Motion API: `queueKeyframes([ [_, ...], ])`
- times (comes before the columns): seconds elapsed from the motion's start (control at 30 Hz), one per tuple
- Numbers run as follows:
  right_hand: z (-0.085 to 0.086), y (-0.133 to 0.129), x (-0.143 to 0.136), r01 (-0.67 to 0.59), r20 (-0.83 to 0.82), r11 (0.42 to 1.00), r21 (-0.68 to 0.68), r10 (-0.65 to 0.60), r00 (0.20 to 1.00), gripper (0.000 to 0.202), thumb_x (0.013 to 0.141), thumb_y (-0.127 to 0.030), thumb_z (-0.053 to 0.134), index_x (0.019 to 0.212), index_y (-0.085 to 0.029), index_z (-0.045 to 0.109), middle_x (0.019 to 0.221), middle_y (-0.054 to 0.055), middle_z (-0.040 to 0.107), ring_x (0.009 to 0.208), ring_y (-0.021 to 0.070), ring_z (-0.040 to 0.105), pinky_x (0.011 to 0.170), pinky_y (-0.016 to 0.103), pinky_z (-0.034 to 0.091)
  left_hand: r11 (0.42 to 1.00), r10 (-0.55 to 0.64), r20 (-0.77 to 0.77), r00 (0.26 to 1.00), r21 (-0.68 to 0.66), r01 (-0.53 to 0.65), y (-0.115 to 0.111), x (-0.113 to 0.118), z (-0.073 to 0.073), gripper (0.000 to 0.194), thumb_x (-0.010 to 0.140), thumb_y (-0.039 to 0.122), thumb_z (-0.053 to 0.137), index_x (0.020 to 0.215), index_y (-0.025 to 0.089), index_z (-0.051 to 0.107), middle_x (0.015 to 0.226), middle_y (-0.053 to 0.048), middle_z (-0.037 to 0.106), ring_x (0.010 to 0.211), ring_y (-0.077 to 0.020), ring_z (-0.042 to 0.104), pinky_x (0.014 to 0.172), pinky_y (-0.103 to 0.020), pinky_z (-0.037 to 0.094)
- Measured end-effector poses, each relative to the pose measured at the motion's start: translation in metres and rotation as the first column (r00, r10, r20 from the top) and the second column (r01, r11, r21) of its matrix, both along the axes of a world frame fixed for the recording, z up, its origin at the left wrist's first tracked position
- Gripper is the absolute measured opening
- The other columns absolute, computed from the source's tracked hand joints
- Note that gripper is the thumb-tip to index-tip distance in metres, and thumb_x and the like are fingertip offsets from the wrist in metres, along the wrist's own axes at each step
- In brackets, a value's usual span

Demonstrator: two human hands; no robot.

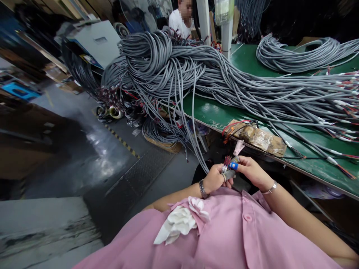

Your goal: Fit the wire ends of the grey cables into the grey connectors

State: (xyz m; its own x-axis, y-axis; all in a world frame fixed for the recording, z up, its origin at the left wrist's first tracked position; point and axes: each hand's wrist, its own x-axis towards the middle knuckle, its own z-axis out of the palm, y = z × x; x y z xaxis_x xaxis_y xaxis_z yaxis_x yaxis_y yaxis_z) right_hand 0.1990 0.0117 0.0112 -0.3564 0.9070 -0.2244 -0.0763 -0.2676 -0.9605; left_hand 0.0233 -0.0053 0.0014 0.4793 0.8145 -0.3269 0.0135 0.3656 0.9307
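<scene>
Close in front of the pink shirt, my left hand [216, 179] is closed around the end of a grey cable [198, 147], whose thin dark red wires [227, 161] stick up from the fingers. Touching it from the right, my right hand [249, 170] has its thumb and fingers pressed together at the same wires, with a blue band on one digit and grey wraps on fingertips. Whatever lies between the right fingertips is too small to tell. Just beyond the hands, a wooden block [259, 139] wrapped in tape sits at the table's edge.
A large heap of grey cables [157, 71] spreads over the green table [210, 112], their stripped ends at the right. Another coil [297, 56] lies at the back right. A person in a white shirt [179, 24] is behind the heap. More cables [165, 130] rest below the table edge.
</scene>
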Motion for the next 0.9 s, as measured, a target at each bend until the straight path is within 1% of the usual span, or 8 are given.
queueKeyframes([
  [0.17,0.000,-0.004,0.006,-0.005,-0.093,0.985,-0.174,-0.012,0.996,0.029,0.078,-0.044,0.067,0.087,-0.017,0.065,0.079,0.003,0.062,0.068,0.0127,0.056,0.066,0.028,0.046,0.972,0.234,0.057,0.971,-0.002,-0.234,0.003,0.000,-0.002,0.039,0.076,0.050,0.062,0.068,0.012,0.057,0.057,-0.003,0.063,0.042,-0.0104,0.057,0.038,-0.019,0.035],
  [0.23,-0.001,-0.008,0.005,0.027,-0.097,0.983,-0.182,-0.046,0.994,0.028,0.074,-0.042,0.071,0.085,-0.017,0.064,0.077,0.002,0.061,0.066,0.0123,0.054,0.064,0.028,0.046,0.959,0.284,0.065,0.957,-0.010,-0.284,0.004,0.002,-0.003,0.040,0.075,0.052,0.062,0.070,0.013,0.057,0.058,-0.004,0.063,0.042,-0.0107,0.058,0.037,-0.019,0.034],
  [0.37,-0.004,-0.012,-0.008,0.205,-0.067,0.977,-0.066,-0.209,0.976,0.025,0.072,-0.039,0.073,0.076,-0.017,0.062,0.066,-0.001,0.057,0.058,0.0108,0.049,0.058,0.026,0.041,0.968,0.249,0.079,0.965,0.002,-0.249,0.003,0.004,-0.003,0.039,0.075,0.051,0.064,0.073,0.012,0.059,0.059,-0.004,0.064,0.044,-0.0113,0.058,0.038,-0.019,0.035],
  [0.47,-0.005,-0.008,-0.015,0.186,-0.033,0.982,-0.007,-0.186,0.982,0.026,0.072,-0.041,0.073,0.075,-0.017,0.063,0.065,0.000,0.059,0.057,0.0113,0.048,0.057,0.027,0.039,0.987,0.157,0.086,0.984,0.015,-0.158,0.001,0.003,-0.003,0.036,0.075,0.047,0.065,0.072,0.011,0.060,0.058,-0.004,0.063,0.043,-0.0111,0.058,0.039,-0.018,0.035],
  [0.53,-0.006,-0.004,-0.016,0.161,-0.010,0.987,0.005,-0.160,0.987,0.027,0.070,-0.042,0.074,0.075,-0.017,0.064,0.064,0.000,0.060,0.056,0.0112,0.048,0.056,0.027,0.038,0.991,0.131,0.081,0.988,0.015,-0.132,0.000,0.001,-0.003,0.036,0.075,0.047,0.065,0.073,0.011,0.061,0.058,-0.004,0.064,0.043,-0.0106,0.058,0.039,-0.019,0.036],
  [0.7,-0.005,0.001,-0.017,0.202,0.035,0.979,-0.005,-0.202,0.979,0.027,0.070,-0.041,0.074,0.068,-0.017,0.063,0.062,0.000,0.058,0.055,0.0109,0.046,0.055,0.027,0.037,0.965,0.262,0.108,0.959,-0.027,-0.260,0.001,-0.001,-0.005,0.036,0.075,0.047,0.064,0.072,0.011,0.061,0.056,-0.003,0.063,0.041,-0.0106,0.057,0.038,-0.019,0.035],
  [0.8,-0.005,-0.002,-0.016,0.217,0.016,0.976,0.012,-0.217,0.976,0.025,0.071,-0.039,0.074,0.069,-0.017,0.062,0.063,-0.001,0.057,0.057,0.0110,0.046,0.056,0.026,0.038,0.939,0.344,0.140,0.928,-0.056,-0.340,0.002,0.001,-0.003,0.035,0.074,0.046,0.065,0.071,0.012,0.061,0.054,-0.002,0.061,0.039,-0.0107,0.055,0.036,-0.019,0.032],
  [0.9,-0.008,-0.006,-0.013,0.229,-0.028,0.973,0.002,-0.229,0.973,0.023,0.073,-0.036,0.073,0.070,-0.018,0.061,0.063,-0.001,0.055,0.057,0.0109,0.045,0.057,0.026,0.038,0.926,0.378,0.150,0.914,-0.074,-0.371,0.003,0.003,0.001,0.035,0.072,0.045,0.066,0.071,0.011,0.062,0.053,-0.003,0.061,0.038,-0.0101,0.054,0.036,-0.019,0.031],
])
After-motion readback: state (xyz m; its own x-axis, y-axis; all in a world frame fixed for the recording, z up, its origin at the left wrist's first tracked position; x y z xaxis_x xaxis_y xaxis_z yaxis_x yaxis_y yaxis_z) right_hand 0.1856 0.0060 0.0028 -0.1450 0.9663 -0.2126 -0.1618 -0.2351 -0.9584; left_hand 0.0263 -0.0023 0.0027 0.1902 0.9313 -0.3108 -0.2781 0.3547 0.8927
